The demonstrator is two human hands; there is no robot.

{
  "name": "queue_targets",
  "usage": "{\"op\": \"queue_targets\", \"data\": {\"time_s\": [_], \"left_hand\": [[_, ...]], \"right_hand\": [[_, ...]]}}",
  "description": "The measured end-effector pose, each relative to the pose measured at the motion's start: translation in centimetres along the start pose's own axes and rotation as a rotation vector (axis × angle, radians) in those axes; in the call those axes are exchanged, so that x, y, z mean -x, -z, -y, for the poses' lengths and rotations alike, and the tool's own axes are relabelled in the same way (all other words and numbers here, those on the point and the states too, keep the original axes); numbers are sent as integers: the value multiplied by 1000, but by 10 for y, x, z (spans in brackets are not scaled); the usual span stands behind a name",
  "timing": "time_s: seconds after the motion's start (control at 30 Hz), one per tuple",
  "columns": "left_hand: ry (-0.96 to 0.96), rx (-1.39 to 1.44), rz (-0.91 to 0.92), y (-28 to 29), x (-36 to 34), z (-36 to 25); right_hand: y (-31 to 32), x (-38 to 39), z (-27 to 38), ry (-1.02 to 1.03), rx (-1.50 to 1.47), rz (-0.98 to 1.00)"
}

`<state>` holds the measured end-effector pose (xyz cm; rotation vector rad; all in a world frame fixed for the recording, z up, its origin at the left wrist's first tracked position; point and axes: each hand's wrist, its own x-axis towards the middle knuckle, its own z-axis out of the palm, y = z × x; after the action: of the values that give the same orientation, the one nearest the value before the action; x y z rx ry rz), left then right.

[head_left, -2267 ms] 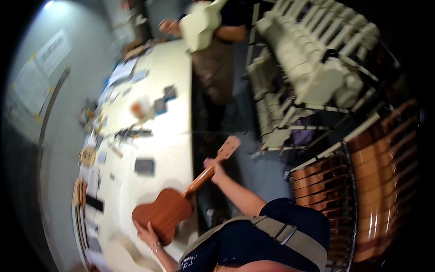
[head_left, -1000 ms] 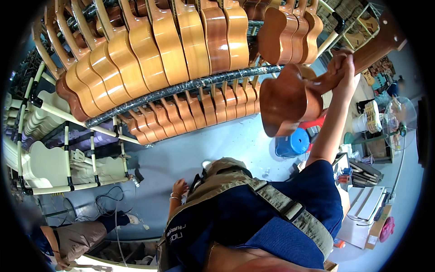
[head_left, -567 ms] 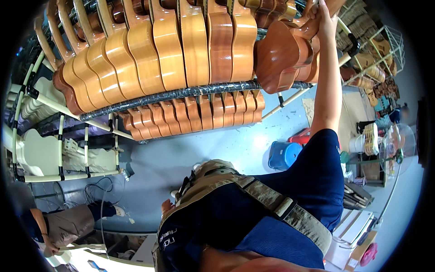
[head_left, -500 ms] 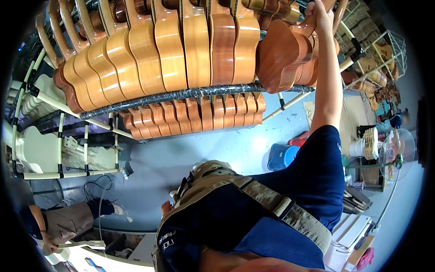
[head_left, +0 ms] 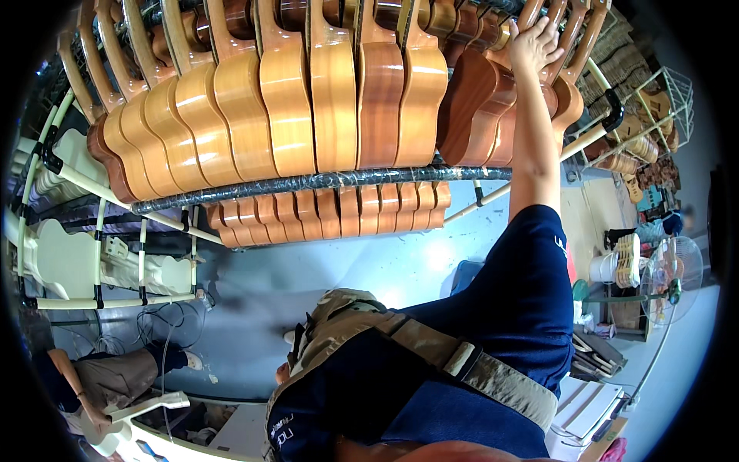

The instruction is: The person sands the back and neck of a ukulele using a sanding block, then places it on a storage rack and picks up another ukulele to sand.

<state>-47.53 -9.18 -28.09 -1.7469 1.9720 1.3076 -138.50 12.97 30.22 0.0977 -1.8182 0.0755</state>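
At seven o'clock the person's left hand (head_left: pixel 283 373) hangs low, mostly hidden by the apron, so its grip cannot be told. From eleven to twelve o'clock, glossy amber wooden guitars (head_left: pixel 285 115) fill the black-wrapped rack rail (head_left: pixel 323 182). At one o'clock the dark reddish-brown wooden guitar (head_left: pixel 471 108) stands in the rack; its placing looks done. Beyond it the right hand (head_left: pixel 536 46) is spread, gripping nothing; apparently only clearing the necks remains.

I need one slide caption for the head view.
Open right hand near the necks of glossy wooden guitars on a rack.
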Motion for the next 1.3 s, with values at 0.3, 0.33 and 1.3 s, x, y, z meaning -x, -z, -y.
{"op": "queue_targets", "data": {"time_s": [0.3, 0.33, 1.3], "left_hand": [[-31, -64, -41, 9, 9, -26], [-32, -70, -46, 9, 9, -29], [-2, 1443, 217, 225, 131, -86]], "right_hand": [[64, 45, 150, -79, -1027, 754], [73, 40, 162, -45, -836, 901], [565, 226, 334, 309, -2609, 1456]]}}
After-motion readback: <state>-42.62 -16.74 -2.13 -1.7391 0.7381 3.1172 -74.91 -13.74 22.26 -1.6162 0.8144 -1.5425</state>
